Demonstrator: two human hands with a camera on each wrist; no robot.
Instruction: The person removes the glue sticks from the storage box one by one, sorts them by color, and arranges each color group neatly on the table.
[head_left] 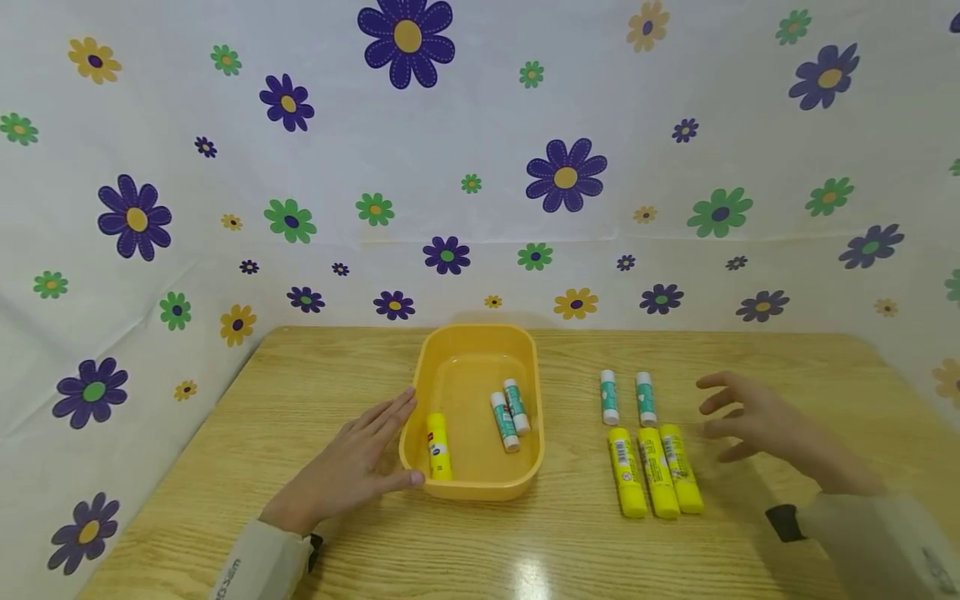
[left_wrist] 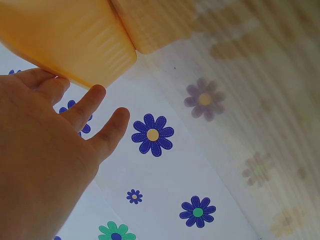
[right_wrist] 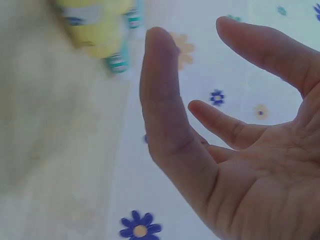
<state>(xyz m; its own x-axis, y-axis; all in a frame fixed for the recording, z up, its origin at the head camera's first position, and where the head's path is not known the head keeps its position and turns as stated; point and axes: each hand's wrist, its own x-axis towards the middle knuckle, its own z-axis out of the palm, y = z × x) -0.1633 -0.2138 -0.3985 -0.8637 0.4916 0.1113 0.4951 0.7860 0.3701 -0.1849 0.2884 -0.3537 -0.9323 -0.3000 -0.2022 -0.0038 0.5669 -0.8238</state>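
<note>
My left hand (head_left: 348, 467) rests against the left side of a yellow plastic tray (head_left: 480, 490), fingers straight along its rim and thumb at the near corner. Inside the tray lie one yellow glue stick (head_left: 439, 448) at the left and two white-and-teal glue sticks (head_left: 505, 422) at the right. My right hand (head_left: 768, 429) hovers over the table at the right, fingers spread and loosely bent, holding nothing. Just left of it, three yellow glue sticks (head_left: 658, 472) lie side by side, with two white-and-teal glue sticks (head_left: 646, 398) behind them.
The wooden table (head_left: 570, 542) ends at the back against a white cloth (head_left: 480, 125) printed with flowers. The same cloth hangs along the left and right sides. A dark wrist strap (head_left: 786, 523) shows below the right hand.
</note>
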